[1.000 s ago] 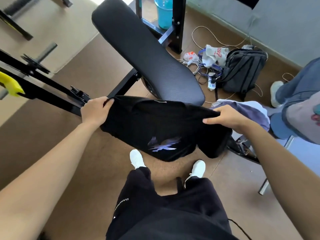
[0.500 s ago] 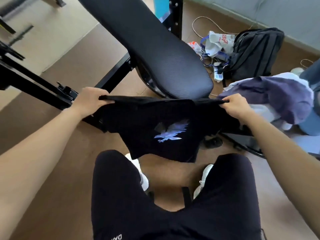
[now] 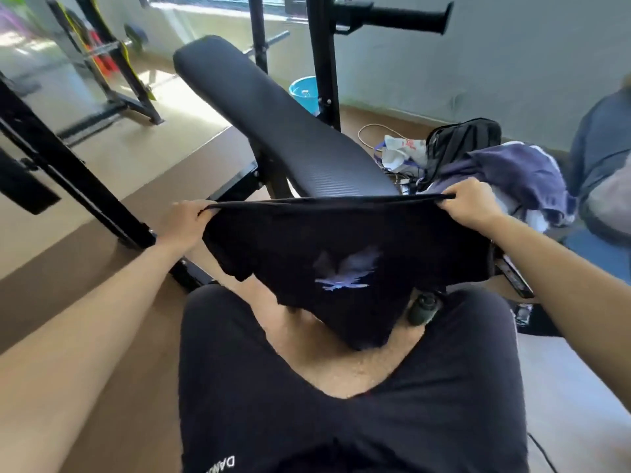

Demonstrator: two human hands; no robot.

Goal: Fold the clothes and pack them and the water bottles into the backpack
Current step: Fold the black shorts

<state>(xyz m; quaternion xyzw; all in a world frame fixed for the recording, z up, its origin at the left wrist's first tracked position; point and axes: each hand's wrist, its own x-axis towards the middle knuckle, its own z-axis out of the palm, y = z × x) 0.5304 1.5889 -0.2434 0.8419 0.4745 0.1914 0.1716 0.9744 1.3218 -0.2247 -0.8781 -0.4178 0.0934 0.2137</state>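
While the left hand [image 3: 186, 218] and right hand [image 3: 473, 203] pinch a black T-shirt [image 3: 341, 254] taut and unfolded over the bench's [image 3: 273, 131] near end, heaped clothes [image 3: 519, 175], a dark bottle [image 3: 423, 307] and the backpack [image 3: 461, 141] await packing.

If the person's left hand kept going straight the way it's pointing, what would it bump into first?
Probably the black padded bench. The left hand, gripping the black T-shirt, points toward the bench's near end. Depth is unclear, so it might meet the frame beneath instead.
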